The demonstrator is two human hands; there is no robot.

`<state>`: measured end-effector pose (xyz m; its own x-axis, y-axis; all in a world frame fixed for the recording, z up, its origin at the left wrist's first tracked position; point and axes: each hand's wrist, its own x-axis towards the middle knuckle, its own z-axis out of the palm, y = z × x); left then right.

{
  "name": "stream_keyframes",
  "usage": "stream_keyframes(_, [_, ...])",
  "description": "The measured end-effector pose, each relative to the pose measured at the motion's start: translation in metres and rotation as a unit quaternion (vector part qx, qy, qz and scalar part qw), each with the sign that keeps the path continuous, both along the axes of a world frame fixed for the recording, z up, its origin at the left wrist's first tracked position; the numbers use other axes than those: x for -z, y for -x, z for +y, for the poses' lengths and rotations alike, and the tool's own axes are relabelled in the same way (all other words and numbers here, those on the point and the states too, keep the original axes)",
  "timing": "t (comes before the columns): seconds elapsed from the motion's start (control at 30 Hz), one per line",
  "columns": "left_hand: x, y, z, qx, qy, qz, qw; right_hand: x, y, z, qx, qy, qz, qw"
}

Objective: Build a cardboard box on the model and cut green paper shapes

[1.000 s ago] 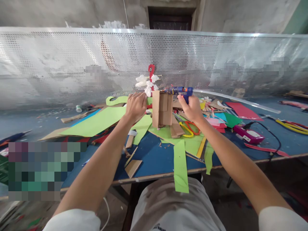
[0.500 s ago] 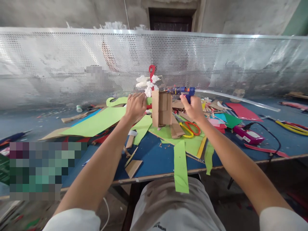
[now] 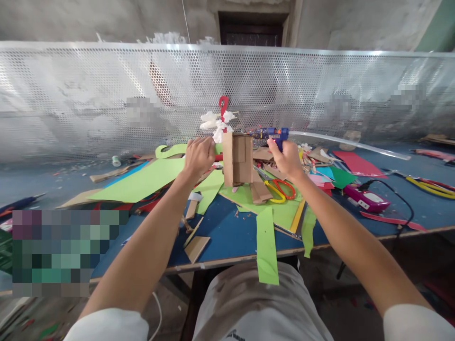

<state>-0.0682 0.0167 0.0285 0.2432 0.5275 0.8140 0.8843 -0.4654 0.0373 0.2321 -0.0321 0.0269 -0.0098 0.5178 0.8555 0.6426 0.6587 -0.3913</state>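
A small brown cardboard box (image 3: 237, 159) stands upright on green paper at the middle of the blue table (image 3: 227, 232). My left hand (image 3: 199, 156) is closed just left of the box, fingers curled against its side. My right hand (image 3: 287, 158) grips a blue glue gun (image 3: 273, 134), whose nozzle points left at the box's top right edge. A clear glue stick (image 3: 350, 144) trails from the gun's back to the right. White foam pieces (image 3: 216, 124) and a red handle (image 3: 223, 106) show behind the box.
Green paper sheets (image 3: 142, 180), cardboard scraps (image 3: 196, 247), orange and yellow scissors (image 3: 279, 189) and a pink device (image 3: 366, 198) with a black cord lie around. A perforated metal screen (image 3: 106, 94) walls the table's far side. A green strip (image 3: 267, 248) hangs over the near edge.
My right hand has lifted the glue gun slightly up and back, still aimed at the box's top. My left hand has stayed by the box.
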Motion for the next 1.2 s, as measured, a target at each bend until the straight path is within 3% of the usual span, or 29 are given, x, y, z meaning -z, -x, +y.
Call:
stream_keyframes(0.37, [0.002,0.002,0.004,-0.007,-0.008,-0.003,1.000,0.000,0.003,0.000,-0.014,0.009,0.000,1.000])
stream_keyframes(0.67, [0.001,0.003,0.005,-0.014,-0.003,-0.008,1.000,0.002,0.002,0.001,-0.066,0.037,0.041,0.996])
stream_keyframes(0.73, [0.001,0.003,0.005,-0.018,0.000,-0.010,1.000,0.000,0.002,-0.002,-0.118,0.090,0.022,0.989])
stream_keyframes(0.83, [0.001,0.006,0.008,-0.020,-0.002,-0.028,0.999,-0.004,-0.003,-0.008,-0.239,0.183,0.013,0.953])
stream_keyframes(0.9, [0.001,0.010,0.010,-0.025,-0.002,-0.048,0.999,-0.006,-0.009,-0.011,-0.285,0.221,-0.002,0.933])
stream_keyframes(0.97, [0.000,0.014,0.012,-0.038,0.007,-0.066,0.997,-0.006,-0.015,-0.011,-0.285,0.229,-0.043,0.930])
stream_keyframes(1.1, [-0.003,0.017,0.012,-0.075,0.037,-0.078,0.993,-0.005,-0.022,-0.009,-0.234,0.159,-0.147,0.948])
stream_keyframes(1.2, [-0.003,0.015,0.009,-0.098,0.058,-0.070,0.991,-0.005,-0.018,-0.007,-0.229,0.141,-0.189,0.945])
